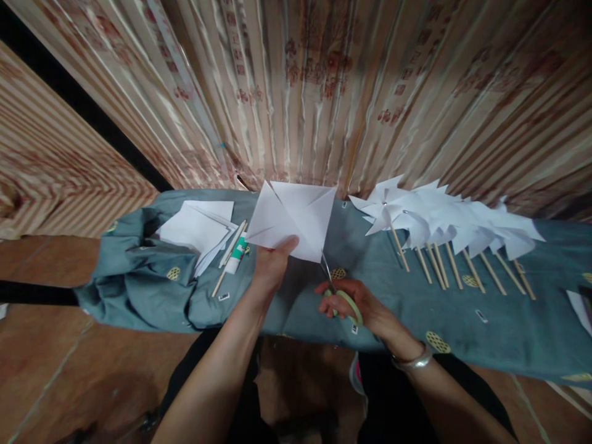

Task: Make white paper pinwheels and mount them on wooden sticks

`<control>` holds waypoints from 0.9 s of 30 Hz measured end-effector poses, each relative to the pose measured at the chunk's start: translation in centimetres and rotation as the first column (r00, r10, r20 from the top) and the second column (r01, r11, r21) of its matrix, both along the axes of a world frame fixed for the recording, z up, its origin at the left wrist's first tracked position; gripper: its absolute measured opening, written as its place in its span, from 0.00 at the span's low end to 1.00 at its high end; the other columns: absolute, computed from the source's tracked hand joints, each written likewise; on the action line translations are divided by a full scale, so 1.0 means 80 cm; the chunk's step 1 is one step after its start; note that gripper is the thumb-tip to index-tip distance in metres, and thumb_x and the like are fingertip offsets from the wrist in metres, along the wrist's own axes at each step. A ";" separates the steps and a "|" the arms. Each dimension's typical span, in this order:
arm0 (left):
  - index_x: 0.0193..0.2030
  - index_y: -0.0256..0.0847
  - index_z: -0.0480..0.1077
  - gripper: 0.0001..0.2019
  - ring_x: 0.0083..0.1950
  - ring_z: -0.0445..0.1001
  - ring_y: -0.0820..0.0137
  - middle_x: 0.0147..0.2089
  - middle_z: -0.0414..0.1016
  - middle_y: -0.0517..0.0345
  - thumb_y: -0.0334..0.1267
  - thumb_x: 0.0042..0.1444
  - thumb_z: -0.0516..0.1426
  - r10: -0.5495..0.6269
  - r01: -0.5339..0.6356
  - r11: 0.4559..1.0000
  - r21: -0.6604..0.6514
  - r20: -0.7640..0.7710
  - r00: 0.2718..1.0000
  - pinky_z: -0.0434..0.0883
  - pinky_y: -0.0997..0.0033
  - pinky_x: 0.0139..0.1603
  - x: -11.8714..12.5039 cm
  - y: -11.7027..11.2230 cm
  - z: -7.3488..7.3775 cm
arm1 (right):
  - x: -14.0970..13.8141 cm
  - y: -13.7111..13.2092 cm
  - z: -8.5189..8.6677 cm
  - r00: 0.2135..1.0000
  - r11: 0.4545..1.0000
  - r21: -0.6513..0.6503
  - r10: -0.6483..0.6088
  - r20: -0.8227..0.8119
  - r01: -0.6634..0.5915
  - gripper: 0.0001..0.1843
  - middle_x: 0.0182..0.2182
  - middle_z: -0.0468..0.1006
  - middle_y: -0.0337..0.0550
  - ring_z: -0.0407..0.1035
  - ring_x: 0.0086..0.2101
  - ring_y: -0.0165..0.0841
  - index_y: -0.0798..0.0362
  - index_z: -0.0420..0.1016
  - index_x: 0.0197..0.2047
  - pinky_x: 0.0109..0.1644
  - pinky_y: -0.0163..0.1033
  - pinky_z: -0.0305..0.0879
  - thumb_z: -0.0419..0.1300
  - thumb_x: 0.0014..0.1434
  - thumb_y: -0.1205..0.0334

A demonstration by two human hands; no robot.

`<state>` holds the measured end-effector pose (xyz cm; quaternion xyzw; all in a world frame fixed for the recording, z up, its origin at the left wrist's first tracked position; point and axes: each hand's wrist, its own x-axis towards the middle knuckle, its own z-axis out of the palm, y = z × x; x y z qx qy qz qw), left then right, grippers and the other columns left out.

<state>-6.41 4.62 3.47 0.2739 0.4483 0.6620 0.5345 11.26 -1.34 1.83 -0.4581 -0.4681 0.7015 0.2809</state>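
My left hand (274,262) pinches the near edge of a white square sheet of paper (296,213), thumb on top, and holds it above the cloth. Slits run inward from several of the sheet's corners, and diagonal creases cross it. Scissors with light green handles (350,306) are in my right hand (345,299), fingers through the loops. Their blades point away from me and meet the sheet's near right corner. How far the blades are apart is hard to make out.
A blue-grey cloth (296,302) covers the narrow table. On the left lie white paper sheets (198,228), a green and white glue stick (237,253) and thin wooden sticks (219,280). Several white paper pinwheels (435,213) on sticks lie right. A patterned curtain (300,92) hangs behind.
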 end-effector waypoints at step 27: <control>0.48 0.42 0.74 0.25 0.46 0.78 0.60 0.46 0.81 0.52 0.35 0.38 0.66 -0.048 0.054 0.998 0.042 -0.125 0.991 0.72 0.62 0.52 0.010 -0.004 -0.020 | 0.003 0.004 -0.004 0.996 0.995 0.071 0.063 0.065 -0.068 0.29 0.23 0.78 0.41 0.70 0.23 0.28 0.55 0.76 0.38 0.25 0.33 0.63 0.67 0.46 0.36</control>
